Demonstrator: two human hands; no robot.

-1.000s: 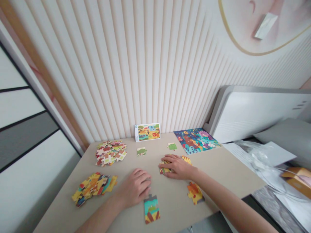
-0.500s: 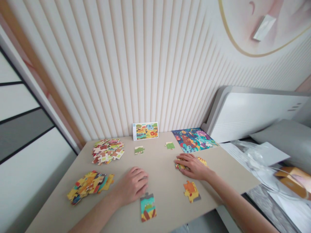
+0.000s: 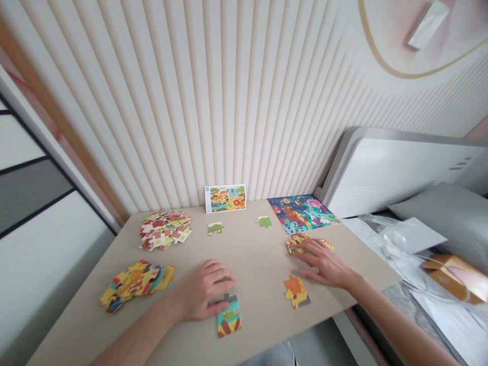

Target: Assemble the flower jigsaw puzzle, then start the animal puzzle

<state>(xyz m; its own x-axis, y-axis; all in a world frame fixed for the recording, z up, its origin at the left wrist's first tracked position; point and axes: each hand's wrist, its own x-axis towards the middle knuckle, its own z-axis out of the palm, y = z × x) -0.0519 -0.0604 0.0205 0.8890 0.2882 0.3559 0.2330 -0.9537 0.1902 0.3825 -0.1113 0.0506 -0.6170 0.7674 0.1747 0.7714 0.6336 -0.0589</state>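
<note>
My left hand (image 3: 206,290) rests low over the table with fingers spread. Its thumb lies over the upper edge of a teal puzzle piece (image 3: 230,321) with a green animal on it. My right hand (image 3: 324,260) is open, its fingertips over a small pile of yellow puzzle pieces (image 3: 296,240) that it partly hides. Nearer the front edge, an orange and yellow puzzle piece (image 3: 296,292) lies by itself. Two green puzzle pieces, one at the left (image 3: 215,229) and one at the right (image 3: 264,221), lie apart toward the wall.
A picture card (image 3: 225,199) leans on the ribbed wall. At the left are a red and white pile of pieces (image 3: 163,231) and a yellow pile (image 3: 135,283). A dark blue puzzle picture (image 3: 301,212) lies at the back right, by a grey headboard (image 3: 396,170).
My right hand has lifted and drawn back right, uncovering more of the yellow pieces. My left thumb has spread onto the teal piece. The camera view has shifted slightly.
</note>
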